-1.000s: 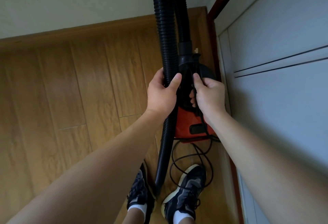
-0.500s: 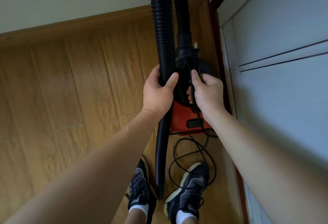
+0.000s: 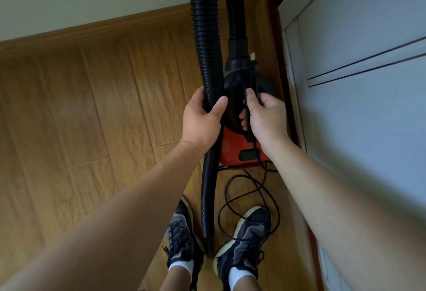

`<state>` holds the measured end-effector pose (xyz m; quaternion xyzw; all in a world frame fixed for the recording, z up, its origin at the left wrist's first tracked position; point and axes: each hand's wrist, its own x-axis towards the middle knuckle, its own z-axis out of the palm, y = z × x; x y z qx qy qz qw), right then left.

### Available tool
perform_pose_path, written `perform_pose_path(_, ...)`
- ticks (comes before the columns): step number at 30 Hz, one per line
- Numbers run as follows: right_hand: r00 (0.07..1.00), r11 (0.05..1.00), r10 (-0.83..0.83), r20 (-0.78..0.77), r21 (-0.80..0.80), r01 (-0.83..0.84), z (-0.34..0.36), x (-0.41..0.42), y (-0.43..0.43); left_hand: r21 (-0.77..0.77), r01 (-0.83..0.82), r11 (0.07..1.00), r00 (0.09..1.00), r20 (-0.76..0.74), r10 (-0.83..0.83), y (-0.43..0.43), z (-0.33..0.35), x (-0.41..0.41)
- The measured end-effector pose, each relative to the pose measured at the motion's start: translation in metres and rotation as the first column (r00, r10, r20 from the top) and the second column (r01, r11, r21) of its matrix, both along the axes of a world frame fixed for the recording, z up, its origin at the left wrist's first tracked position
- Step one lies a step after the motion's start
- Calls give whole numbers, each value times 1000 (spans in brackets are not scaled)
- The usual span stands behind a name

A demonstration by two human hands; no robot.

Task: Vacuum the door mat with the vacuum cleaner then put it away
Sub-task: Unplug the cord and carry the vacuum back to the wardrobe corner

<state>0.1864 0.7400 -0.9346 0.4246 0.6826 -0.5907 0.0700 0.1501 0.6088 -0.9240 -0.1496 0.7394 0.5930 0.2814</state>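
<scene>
A red and black vacuum cleaner (image 3: 237, 150) hangs above the wooden floor, close to the white door on the right. My right hand (image 3: 265, 118) grips its black top handle together with strands of the power cord (image 3: 250, 189). My left hand (image 3: 200, 120) is wrapped around the black ribbed hose (image 3: 205, 44), which loops up out of the frame and hangs down between my shoes. The rest of the cord lies in loops on the floor by my right shoe. No door mat is in view.
Wooden floor (image 3: 92, 118) stretches to the left, bounded by a wooden skirting board (image 3: 103, 26) and a white wall. A white door (image 3: 368, 83) with a dark red-brown frame (image 3: 280, 26) stands directly right. My shoes (image 3: 244, 237) stand below the vacuum.
The vacuum body with both hands has drifted slightly away from me toward the corner; the cord loops on the floor have shifted a little. Both grips are unchanged.
</scene>
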Motion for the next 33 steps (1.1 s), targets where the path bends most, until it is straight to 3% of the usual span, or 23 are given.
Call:
perform_pose_path(10, 996, 993, 62, 65, 93, -68, 0, 5, -1, -10, 13, 1000, 1000, 21, -13, -5, 8, 5)
perform_pose_path(18, 976, 917, 191, 103, 336, -215, 14, 6, 1, -5, 39, 999, 999, 37, -38, -14, 14, 10)
perform_pose_path(27, 875, 701, 412, 254, 525, -482, 40, 3, -1, -23, 89, 996, 995, 45, -88, -29, 31, 12)
perform_pose_path(33, 736, 476, 549, 396, 576, -665, 57, 6, -8, -24, 115, 993, 992, 56, -113, -40, 44, 13)
